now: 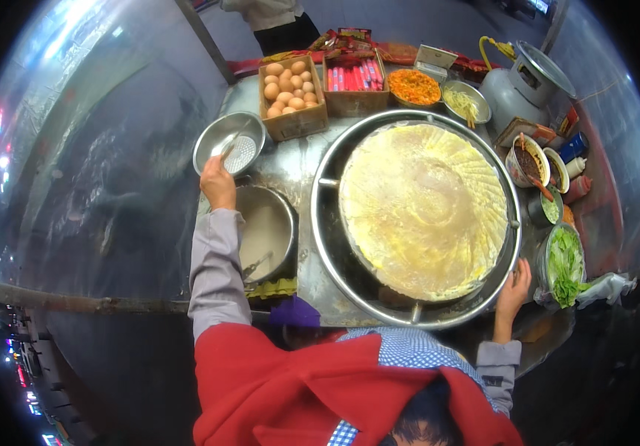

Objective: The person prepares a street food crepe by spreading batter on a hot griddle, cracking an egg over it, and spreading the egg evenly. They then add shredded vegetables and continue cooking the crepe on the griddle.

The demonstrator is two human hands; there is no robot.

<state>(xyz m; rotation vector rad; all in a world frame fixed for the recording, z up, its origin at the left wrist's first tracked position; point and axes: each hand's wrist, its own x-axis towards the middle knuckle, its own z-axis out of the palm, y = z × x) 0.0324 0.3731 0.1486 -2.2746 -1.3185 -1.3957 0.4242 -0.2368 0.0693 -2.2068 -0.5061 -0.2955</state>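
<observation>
A large thin crepe with egg spread on it (423,212) covers the round griddle. My left hand (219,184) is at the near rim of a metal bowl (205,145), with its fingers on a thin handle-like tool (230,146) that leans into the bowl. Below that bowl stands a pot of pale batter (264,228) with a utensil in it, partly behind my left forearm. My right hand (515,284) is at the lower right outer rim of the griddle's metal surround (512,253), fingers partly spread, and no object shows in it.
Behind the griddle are a cardboard box of eggs (289,92), a box of red-wrapped sticks (356,78), a bowl of shredded orange food (414,86) and a gas cylinder (512,92). On the right stand sauce bowls (527,161), squeeze bottles (578,189) and lettuce (565,262). A person (269,22) stands beyond.
</observation>
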